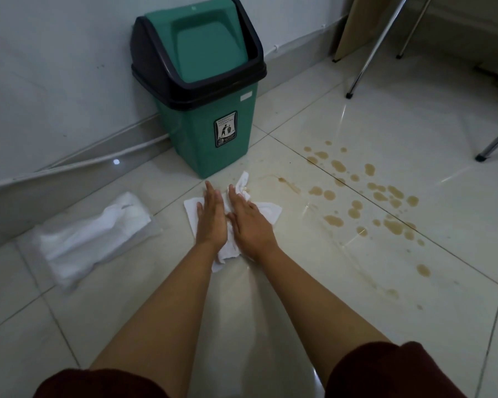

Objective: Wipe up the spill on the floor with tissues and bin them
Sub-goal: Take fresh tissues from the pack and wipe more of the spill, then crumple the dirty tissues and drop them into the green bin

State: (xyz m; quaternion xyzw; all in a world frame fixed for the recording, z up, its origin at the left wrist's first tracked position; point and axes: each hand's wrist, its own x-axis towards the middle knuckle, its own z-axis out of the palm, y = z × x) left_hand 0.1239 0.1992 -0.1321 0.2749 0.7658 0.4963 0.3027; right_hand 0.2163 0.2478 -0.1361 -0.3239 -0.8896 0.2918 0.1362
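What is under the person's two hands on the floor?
White tissues lie spread on the tile, with the left hand and right hand pressing flat on them. Whether liquid lies beneath the tissues is hidden.

Floor: glossy pale square tiles [357, 326] with thin dark grout lines running diagonally; the surface mirrors soft light, with one small bright glint [116, 161] at far left near the wall.
Wall: plain white painted wall [55, 67] across the far left, marked by a few small dark specks.
Skirting: grey baseboard [9, 214] along the foot of the wall, with a white cable [121, 149] running above it.
Furniture: slanted chrome legs [377, 47] with black rubber feet at far right; a tan wooden panel [354, 27] stands upright beside them.
Light: dim, cool, even; no window in view.
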